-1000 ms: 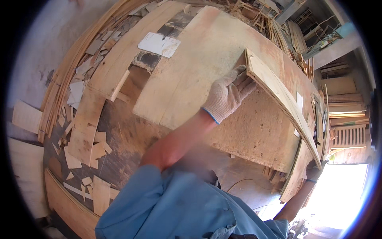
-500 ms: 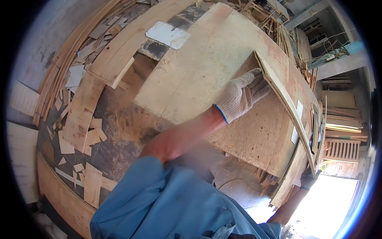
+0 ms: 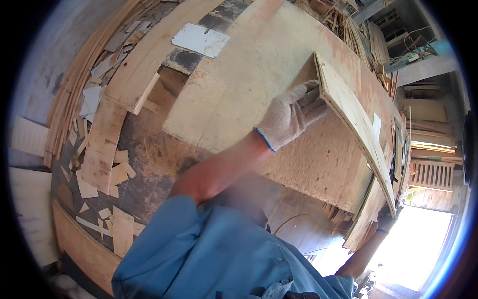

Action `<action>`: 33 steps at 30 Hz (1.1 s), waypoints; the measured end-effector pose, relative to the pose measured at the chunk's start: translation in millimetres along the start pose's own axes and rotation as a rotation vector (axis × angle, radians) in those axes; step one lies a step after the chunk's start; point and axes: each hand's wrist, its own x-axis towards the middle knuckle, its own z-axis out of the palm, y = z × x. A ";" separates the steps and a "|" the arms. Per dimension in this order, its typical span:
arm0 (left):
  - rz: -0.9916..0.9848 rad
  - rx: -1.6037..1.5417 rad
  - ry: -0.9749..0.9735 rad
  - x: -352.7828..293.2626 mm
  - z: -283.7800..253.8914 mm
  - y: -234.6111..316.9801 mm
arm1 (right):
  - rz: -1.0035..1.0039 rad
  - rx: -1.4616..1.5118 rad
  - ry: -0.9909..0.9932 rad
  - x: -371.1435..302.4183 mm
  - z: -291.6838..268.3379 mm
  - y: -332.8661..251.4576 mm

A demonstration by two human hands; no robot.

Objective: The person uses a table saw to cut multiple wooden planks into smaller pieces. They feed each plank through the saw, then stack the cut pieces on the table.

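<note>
A long plywood board (image 3: 351,107) is held at a tilt across the right side, its near edge raised above the sheet beneath. My left hand (image 3: 290,118), in a whitish knitted glove with a blue cuff, holds the board near its far end, the fingers against its underside and edge. At the board's other end, lower right, my right hand (image 3: 386,220) holds on, its fingers mostly hidden by the board and the glare. Below lies a large, dusty plywood sheet (image 3: 234,94).
Thin wood scraps (image 3: 119,174) lie scattered on the left. A white panel piece (image 3: 200,40) rests at the far side. Long wood strips (image 3: 69,107) line the left wall. More boards are stacked at the right beside a slatted wooden piece (image 3: 432,175) and a bright opening (image 3: 420,244).
The board has tipped so that more of its upper face shows. My left hand has moved slightly left with it, and the whole view has shifted a little.
</note>
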 end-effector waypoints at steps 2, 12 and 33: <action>-0.044 0.115 0.008 2.6 -25.6 10.2 | 0.119 0.053 0.013 -16.5 19.8 -15.3; -0.391 1.879 0.371 -51.1 -190.7 42.8 | 0.782 0.174 0.002 -172.6 143.5 130.3; -0.103 1.603 0.798 -272.8 -120.0 249.2 | 0.763 0.158 -0.016 -380.4 292.2 63.9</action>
